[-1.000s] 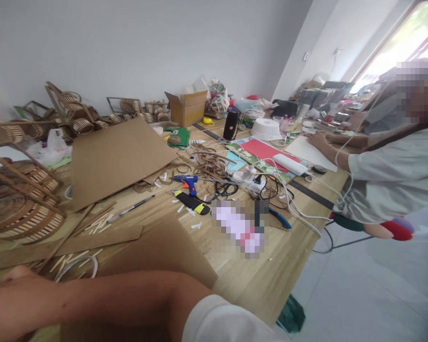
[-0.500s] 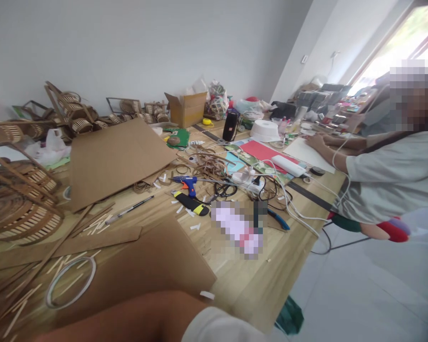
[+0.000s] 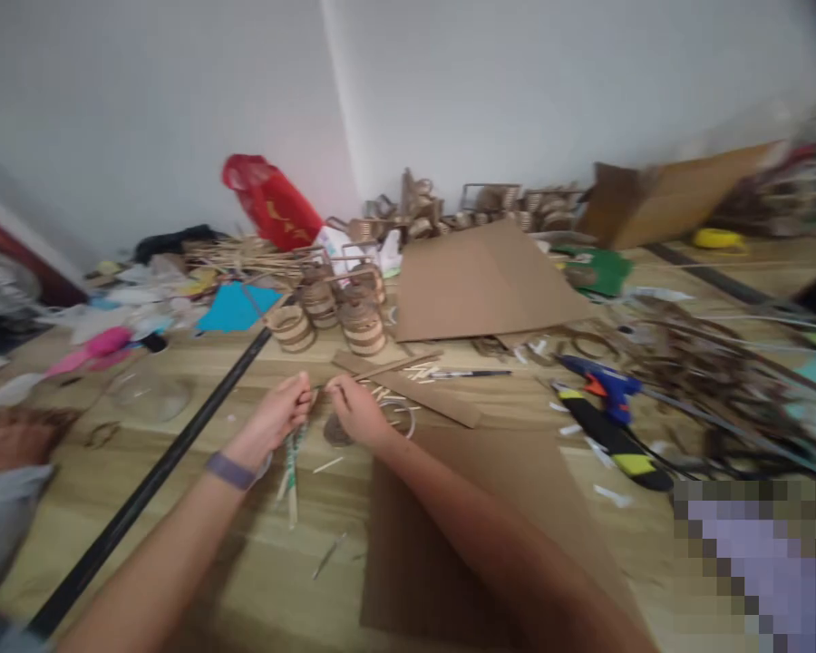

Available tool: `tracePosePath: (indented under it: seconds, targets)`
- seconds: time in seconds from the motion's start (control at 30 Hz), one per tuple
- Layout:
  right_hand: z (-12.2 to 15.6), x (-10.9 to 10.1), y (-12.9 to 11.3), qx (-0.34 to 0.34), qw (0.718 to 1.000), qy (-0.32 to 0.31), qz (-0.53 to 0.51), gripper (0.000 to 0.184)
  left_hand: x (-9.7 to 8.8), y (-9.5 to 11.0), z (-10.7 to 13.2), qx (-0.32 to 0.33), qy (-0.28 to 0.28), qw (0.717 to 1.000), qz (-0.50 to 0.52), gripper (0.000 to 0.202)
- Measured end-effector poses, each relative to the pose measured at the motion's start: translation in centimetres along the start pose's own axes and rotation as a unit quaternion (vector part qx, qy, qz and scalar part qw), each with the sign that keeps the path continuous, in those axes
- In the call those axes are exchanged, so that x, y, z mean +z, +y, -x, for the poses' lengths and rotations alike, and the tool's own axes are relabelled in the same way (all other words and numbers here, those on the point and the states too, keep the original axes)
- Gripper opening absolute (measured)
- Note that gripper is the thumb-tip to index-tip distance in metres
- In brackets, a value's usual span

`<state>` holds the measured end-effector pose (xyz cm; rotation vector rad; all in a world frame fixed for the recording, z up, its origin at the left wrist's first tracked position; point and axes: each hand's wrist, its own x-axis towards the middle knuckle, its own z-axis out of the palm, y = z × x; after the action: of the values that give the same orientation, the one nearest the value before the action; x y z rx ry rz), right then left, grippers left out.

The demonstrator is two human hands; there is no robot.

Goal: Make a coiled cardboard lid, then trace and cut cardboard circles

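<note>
My left hand (image 3: 280, 419) and my right hand (image 3: 355, 410) meet over the wooden table (image 3: 197, 544), both with fingers pinched together. Between them runs a thin strip or stick, too small and blurred to name. A green-and-white stick (image 3: 292, 462) hangs down below my left hand. A purple band sits on my left wrist. Just beyond my right hand lie a thin ring (image 3: 401, 419) and loose pale sticks (image 3: 418, 370). My right forearm crosses a flat brown cardboard sheet (image 3: 476, 517).
Small woven cardboard baskets (image 3: 360, 322) stand behind the hands beside a large folded cardboard sheet (image 3: 480, 281). A blue glue gun (image 3: 602, 383) and a black-and-yellow cutter (image 3: 612, 444) lie to the right. A black bar (image 3: 177, 453) runs diagonally on the left. Another person's hand (image 3: 14, 440) rests at far left.
The view has swung left from the right end of the table to the corner. Both my hands, unseen before, are now in view, pinched together over the table.
</note>
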<state>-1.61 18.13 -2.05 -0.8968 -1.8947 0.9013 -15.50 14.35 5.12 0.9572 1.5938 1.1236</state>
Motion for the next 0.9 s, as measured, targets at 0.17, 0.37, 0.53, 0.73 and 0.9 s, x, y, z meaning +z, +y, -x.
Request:
tracePosePath:
  seconds: [0.17,0.37,0.53,0.73,0.9]
  targets:
    - [0.6,0.8,-0.4,-0.028,0.999,-0.012,0.012,0.021,1.2,-1.7,-0.5,0.015,0.017,0.990,-0.137,0.029]
    - [0.7,0.8,-1.3,-0.048,0.996,-0.027,0.071,0.016,1.3,-1.5,-0.1,0.107,0.040,0.946,-0.303,0.026]
    - [0.7,0.7,-2.5,-0.053,0.986,-0.067,0.145,0.012,0.8,-1.6,-0.3,0.122,0.070,0.900,-0.413,0.026]
    - [0.1,0.5,-2.8,-0.050,0.965,-0.122,0.226,0.015,0.6,-1.6,-0.8,0.132,0.059,0.843,-0.518,0.032]
    - [0.4,0.0,-3.0,-0.053,0.955,-0.126,0.264,0.021,0.7,-2.1,-1.4,0.153,0.062,0.810,-0.562,0.031]
